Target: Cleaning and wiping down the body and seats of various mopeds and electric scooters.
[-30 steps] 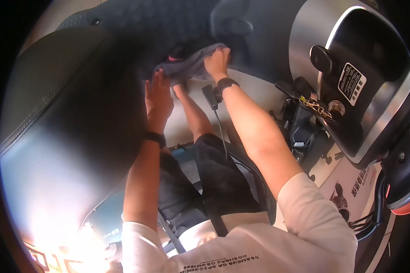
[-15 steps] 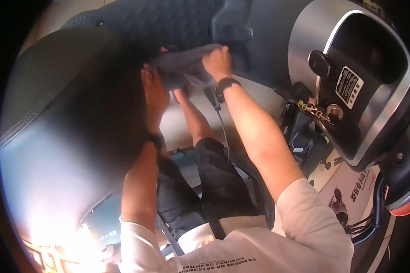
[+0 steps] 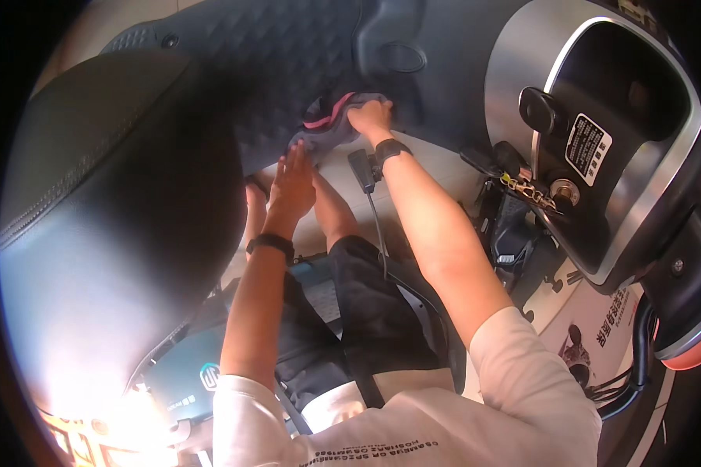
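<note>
My right hand (image 3: 372,119) is closed around a bunched grey cloth (image 3: 339,134) with a pink stripe and a dark part. The cloth lies at the near edge of a scooter's dark footboard (image 3: 280,105), which has a raised texture. My left hand (image 3: 292,187) is open, its fingers straight and together. Its fingertips reach the cloth's lower left end; whether they press on it I cannot tell. A black band circles each wrist, and a small dark device on a cable (image 3: 363,170) hangs beside my right wrist.
The scooter's padded seat (image 3: 117,156) fills the left side. At right stands the front panel (image 3: 639,140), with a key and keychain (image 3: 528,189) at its lock and a black hook (image 3: 539,109). A printed white box (image 3: 592,331) is at lower right.
The cloth, stretched out and blurred before, is now bunched with its pink stripe showing. My left hand has moved right, away from the seat. My right hand has barely shifted.
</note>
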Motion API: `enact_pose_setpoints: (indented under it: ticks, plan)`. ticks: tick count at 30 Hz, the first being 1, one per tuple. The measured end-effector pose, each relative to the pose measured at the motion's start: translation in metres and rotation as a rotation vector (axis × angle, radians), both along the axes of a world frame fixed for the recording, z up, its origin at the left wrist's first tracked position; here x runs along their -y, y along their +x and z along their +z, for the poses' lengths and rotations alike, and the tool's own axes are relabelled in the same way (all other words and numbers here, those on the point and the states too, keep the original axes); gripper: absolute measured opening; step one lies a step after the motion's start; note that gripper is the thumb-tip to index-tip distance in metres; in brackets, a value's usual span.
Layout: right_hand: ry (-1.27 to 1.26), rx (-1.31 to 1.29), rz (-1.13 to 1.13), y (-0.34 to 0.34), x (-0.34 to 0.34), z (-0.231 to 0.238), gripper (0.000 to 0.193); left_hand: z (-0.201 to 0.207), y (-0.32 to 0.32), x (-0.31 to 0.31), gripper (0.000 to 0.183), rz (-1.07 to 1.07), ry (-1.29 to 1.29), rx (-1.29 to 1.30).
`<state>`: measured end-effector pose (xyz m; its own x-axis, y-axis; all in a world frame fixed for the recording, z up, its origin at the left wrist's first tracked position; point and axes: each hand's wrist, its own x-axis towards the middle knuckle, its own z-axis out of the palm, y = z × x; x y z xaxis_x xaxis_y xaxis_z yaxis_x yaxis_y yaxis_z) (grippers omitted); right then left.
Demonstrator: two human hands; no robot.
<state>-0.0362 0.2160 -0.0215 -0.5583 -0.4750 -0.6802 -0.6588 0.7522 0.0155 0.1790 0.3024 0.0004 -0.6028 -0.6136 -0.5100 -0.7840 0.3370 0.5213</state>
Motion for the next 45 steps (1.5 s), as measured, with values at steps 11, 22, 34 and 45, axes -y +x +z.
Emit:
enact_pose_setpoints:
  ticks: [11, 22, 34, 45]
  plan:
    - [-0.175, 0.059, 0.118, 0.016, 0.031, 0.001, 0.064, -0.018, 0.020, 0.075, 0.069, 0.322, -0.176, 0.113]
    - [-0.197, 0.031, 0.323, 0.058, 0.023, 0.005, 0.057, 0.002, -0.007, 0.032, 0.069, 0.227, 0.003, 0.297]
    - [-0.100, -0.038, -0.090, 0.021, -0.003, -0.008, 0.092, -0.009, 0.012, 0.053, 0.065, 0.211, -0.267, -0.034]
    - [-0.244, 0.153, -0.005, 0.021, 0.030, -0.021, 0.089, -0.005, -0.008, 0.054, 0.067, 0.156, -0.130, 0.122]
